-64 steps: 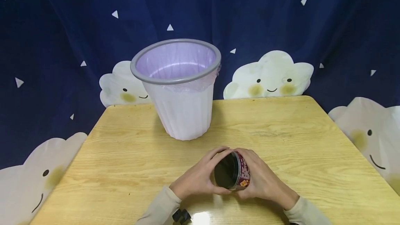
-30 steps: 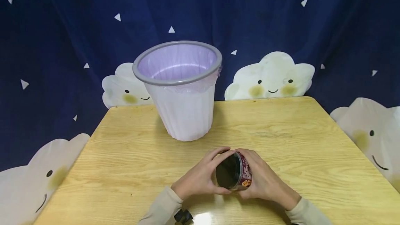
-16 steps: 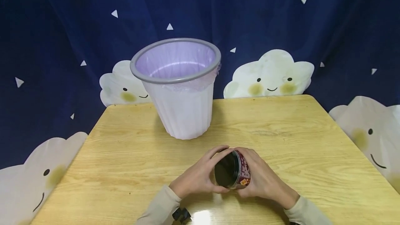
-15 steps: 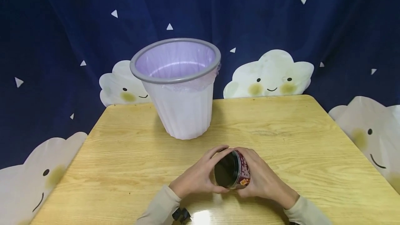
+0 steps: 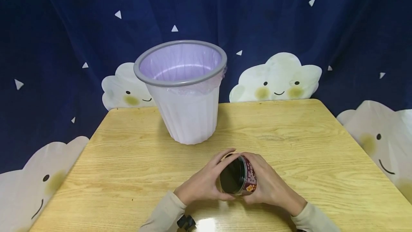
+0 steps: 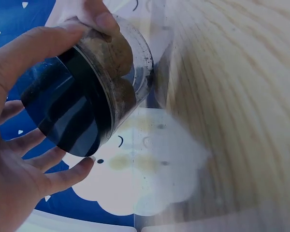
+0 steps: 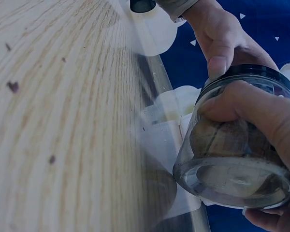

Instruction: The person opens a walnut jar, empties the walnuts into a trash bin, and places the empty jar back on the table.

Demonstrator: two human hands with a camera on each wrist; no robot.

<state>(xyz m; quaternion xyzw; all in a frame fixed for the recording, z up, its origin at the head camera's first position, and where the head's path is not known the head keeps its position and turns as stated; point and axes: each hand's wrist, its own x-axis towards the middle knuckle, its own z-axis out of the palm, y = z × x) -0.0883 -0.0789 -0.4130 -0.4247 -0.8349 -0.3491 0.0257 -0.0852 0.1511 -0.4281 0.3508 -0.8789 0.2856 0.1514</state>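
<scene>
A clear jar [image 5: 251, 177] with a maroon label lies tilted between both hands, its black lid [image 5: 232, 177] facing left. My left hand [image 5: 206, 182] holds the lid, thumb and fingers spread round its rim. The right hand [image 5: 271, 187] grips the jar's body from the other side. Through the clear wall, brown rounded pieces [image 7: 220, 137] show in the right wrist view. The left wrist view shows the lid's flat dark top [image 6: 63, 108] and the left fingers beside it. The lid still sits on the jar.
Behind the hands stands a white waste bin [image 5: 190, 114] with a grey rim and a thin clear liner. It is on the wooden table [image 5: 128, 160]. A dark blue curtain [image 5: 273, 13] with smiling clouds hangs round the back. A few dark specks [image 7: 13, 87] dot the tabletop.
Both hands keep the same hold on the jar and lid, almost in the same place. Only the head view has shifted slightly.
</scene>
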